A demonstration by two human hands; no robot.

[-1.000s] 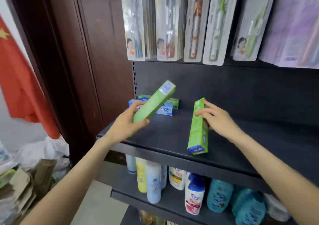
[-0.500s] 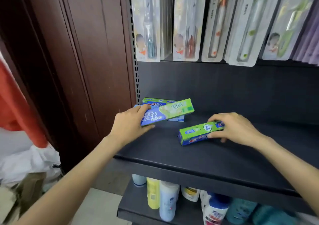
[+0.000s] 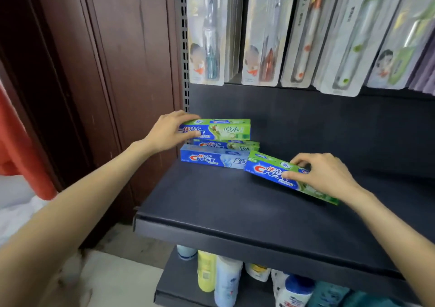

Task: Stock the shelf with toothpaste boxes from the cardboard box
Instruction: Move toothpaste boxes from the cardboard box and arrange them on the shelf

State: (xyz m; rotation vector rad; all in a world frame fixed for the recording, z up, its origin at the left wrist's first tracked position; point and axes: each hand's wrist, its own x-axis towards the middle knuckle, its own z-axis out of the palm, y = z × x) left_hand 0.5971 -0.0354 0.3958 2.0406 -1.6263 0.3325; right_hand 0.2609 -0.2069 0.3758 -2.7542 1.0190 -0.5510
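My left hand [image 3: 168, 131] grips the left end of a green and blue toothpaste box [image 3: 223, 129], held level above a second green box [image 3: 231, 144] at the back left of the dark shelf [image 3: 211, 203]. A pale blue toothpaste box [image 3: 213, 159] lies just in front of that one. My right hand [image 3: 321, 175] pinches another green and blue toothpaste box [image 3: 268, 171] that rests slanted on the shelf, its left end close to the pale blue box. The cardboard box is not in view.
Packaged toothbrushes [image 3: 261, 31] hang in a row above the shelf. Bottles [image 3: 226, 280] stand on the lower shelf. A brown wooden door [image 3: 113, 71] is at the left, with a red cloth [image 3: 16, 146] beside it.
My left hand has carried its box back and up over the boxes at the back left. My right hand has turned its box and slid it left, toward the pale blue box.
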